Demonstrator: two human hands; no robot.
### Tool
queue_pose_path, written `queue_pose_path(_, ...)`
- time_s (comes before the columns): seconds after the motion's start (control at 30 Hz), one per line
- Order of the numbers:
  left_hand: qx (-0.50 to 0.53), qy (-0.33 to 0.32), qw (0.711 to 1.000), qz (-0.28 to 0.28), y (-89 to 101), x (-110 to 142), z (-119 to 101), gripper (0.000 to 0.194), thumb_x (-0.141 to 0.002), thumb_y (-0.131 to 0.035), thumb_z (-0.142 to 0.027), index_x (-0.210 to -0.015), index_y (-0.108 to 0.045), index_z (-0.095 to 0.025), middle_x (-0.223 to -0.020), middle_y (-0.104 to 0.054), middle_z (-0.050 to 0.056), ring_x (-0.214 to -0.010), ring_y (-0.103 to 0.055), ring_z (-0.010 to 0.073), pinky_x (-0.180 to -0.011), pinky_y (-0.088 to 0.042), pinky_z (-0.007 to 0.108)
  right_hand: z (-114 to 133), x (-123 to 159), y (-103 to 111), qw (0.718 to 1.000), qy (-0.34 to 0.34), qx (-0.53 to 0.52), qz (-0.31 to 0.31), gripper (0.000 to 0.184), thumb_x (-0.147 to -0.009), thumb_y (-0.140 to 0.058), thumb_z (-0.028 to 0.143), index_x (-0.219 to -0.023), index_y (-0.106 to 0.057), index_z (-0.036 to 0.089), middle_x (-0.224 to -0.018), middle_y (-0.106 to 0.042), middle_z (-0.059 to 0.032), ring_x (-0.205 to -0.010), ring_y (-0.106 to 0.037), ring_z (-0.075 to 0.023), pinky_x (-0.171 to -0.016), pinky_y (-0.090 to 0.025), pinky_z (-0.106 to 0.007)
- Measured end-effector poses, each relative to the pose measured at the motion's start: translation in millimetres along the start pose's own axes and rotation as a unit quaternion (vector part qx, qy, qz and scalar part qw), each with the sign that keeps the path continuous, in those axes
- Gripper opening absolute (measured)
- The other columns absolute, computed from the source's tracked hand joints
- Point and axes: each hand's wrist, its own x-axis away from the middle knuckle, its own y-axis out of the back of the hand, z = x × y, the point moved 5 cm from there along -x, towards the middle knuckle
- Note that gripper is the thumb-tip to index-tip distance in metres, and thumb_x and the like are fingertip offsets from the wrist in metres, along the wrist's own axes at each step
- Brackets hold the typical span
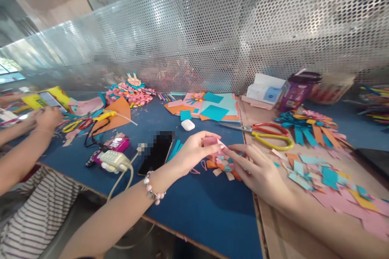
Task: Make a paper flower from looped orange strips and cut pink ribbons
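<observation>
My left hand [192, 151], with a bead bracelet on the wrist, pinches a small folded pink paper piece [210, 141] between thumb and fingers above the blue table. My right hand [258, 172] reaches in from the right, fingers stretched out, fingertips touching the pink piece's right tip. Under both hands lies a small cluster of orange, pink and teal paper loops [223, 166].
Red-and-yellow scissors [267, 134] lie on brown cardboard [279, 230]. Cut paper scraps [322, 176], a dark phone [157, 153], a white earbud case [187, 125], a glue gun [114, 158] and paper sheets [212, 110] surround me. Another person's hands [42, 119] work at left. A perforated metal screen [212, 32] backs the table.
</observation>
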Motion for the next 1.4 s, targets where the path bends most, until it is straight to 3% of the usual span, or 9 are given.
queue_pose_path(0.13,-0.042,-0.019,0.999,0.007,0.5,-0.2,-3.0,0.033,-0.079,-0.068,-0.026,-0.109,-0.058,-0.015,-0.103,-0.066,0.011,-0.088,-0.067,0.0194,-0.078,-0.053,0.034,6.0,-6.2,8.3,0.997,-0.037,-0.067,0.0,0.034,-0.087,-0.051,0.009,-0.119,-0.058,0.019,-0.106,-0.063,-0.0108,-0.091,-0.06,-0.0201,-0.074,-0.052,-0.033)
queue_pose_path(0.23,-0.086,-0.05,0.995,0.026,-0.2,0.8,-6.5,0.03,-0.082,-0.064,-0.023,-0.11,-0.057,-0.016,-0.101,-0.067,0.009,-0.091,-0.066,0.0188,-0.081,-0.052,0.034,6.2,-8.5,13.3,0.981,-0.147,-0.127,-0.004,0.022,-0.091,-0.049,0.02,-0.11,-0.06,0.019,-0.098,-0.066,-0.008,-0.086,-0.063,-0.0179,-0.073,-0.053,-0.031)
queue_pose_path(0.37,-0.15,-0.068,0.985,0.059,-4.7,4.9,-10.4,0.031,-0.083,-0.06,-0.022,-0.114,-0.055,-0.018,-0.103,-0.067,0.009,-0.093,-0.066,0.0191,-0.084,-0.051,0.034,2.1,-0.8,0.3,0.912,-0.326,-0.241,0.063,0.024,-0.091,-0.05,0.039,-0.104,-0.061,0.022,-0.089,-0.069,-0.005,-0.073,-0.064,-0.0161,-0.061,-0.052,-0.028)
queue_pose_path(0.5,-0.246,-0.085,0.964,0.047,-7.2,9.8,-15.6,0.035,-0.083,-0.06,-0.026,-0.117,-0.055,-0.021,-0.108,-0.067,0.007,-0.091,-0.065,0.0184,-0.081,-0.051,0.031,0.2,5.9,-12.0,0.841,-0.409,-0.342,0.091,0.034,-0.087,-0.053,0.049,-0.105,-0.06,0.02,-0.09,-0.07,-0.0067,-0.071,-0.064,-0.0167,-0.064,-0.052,-0.03)
queue_pose_path(0.73,-0.313,-0.111,0.942,0.048,-10.3,14.1,-21.0,0.042,-0.084,-0.06,-0.025,-0.125,-0.05,-0.025,-0.102,-0.07,0.003,-0.085,-0.065,0.0171,-0.078,-0.05,0.029,-1.8,7.0,-12.8,0.813,-0.426,-0.388,0.079,0.039,-0.083,-0.058,0.052,-0.104,-0.062,0.019,-0.088,-0.07,-0.0068,-0.072,-0.065,-0.0172,-0.066,-0.051,-0.03)
queue_pose_path(0.97,-0.283,-0.107,0.953,0.027,-7.9,13.7,-16.9,0.059,-0.081,-0.064,-0.027,-0.135,-0.04,-0.024,-0.099,-0.068,0.006,-0.084,-0.066,0.0193,-0.076,-0.052,0.032,-1.3,3.9,-12.6,0.821,-0.412,-0.385,0.091,0.038,-0.085,-0.056,0.05,-0.107,-0.061,0.019,-0.085,-0.068,-0.0061,-0.069,-0.063,-0.0169,-0.061,-0.051,-0.03)
queue_pose_path(1.1,-0.221,-0.092,0.971,0.024,-5.5,10.6,-12.4,0.052,-0.08,-0.065,-0.025,-0.128,-0.045,-0.021,-0.103,-0.066,0.009,-0.087,-0.066,0.0206,-0.075,-0.052,0.032,-0.6,2.4,-10.6,0.827,-0.406,-0.379,0.093,0.037,-0.087,-0.054,0.049,-0.107,-0.062,0.019,-0.08,-0.068,-0.0052,-0.066,-0.062,-0.0167,-0.061,-0.051,-0.031)
queue_pose_path(1.23,-0.204,-0.084,0.975,0.036,-5.3,9.2,-11.8,0.04,-0.079,-0.065,-0.022,-0.117,-0.052,-0.02,-0.108,-0.066,0.01,-0.093,-0.065,0.0213,-0.079,-0.051,0.032,-0.5,2.6,-11.1,0.823,-0.403,-0.39,0.094,0.039,-0.085,-0.056,0.05,-0.106,-0.063,0.018,-0.09,-0.071,-0.0079,-0.072,-0.065,-0.0178,-0.062,-0.052,-0.03)
queue_pose_path(1.4,-0.204,-0.096,0.974,0.032,-5.6,8.9,-11.8,0.044,-0.081,-0.063,-0.02,-0.123,-0.049,-0.021,-0.103,-0.067,0.008,-0.089,-0.065,0.02,-0.078,-0.05,0.032,-0.8,4.8,-13.4,0.816,-0.412,-0.397,0.086,0.037,-0.084,-0.057,0.049,-0.106,-0.063,0.019,-0.086,-0.071,-0.0057,-0.071,-0.065,-0.0165,-0.065,-0.052,-0.03)
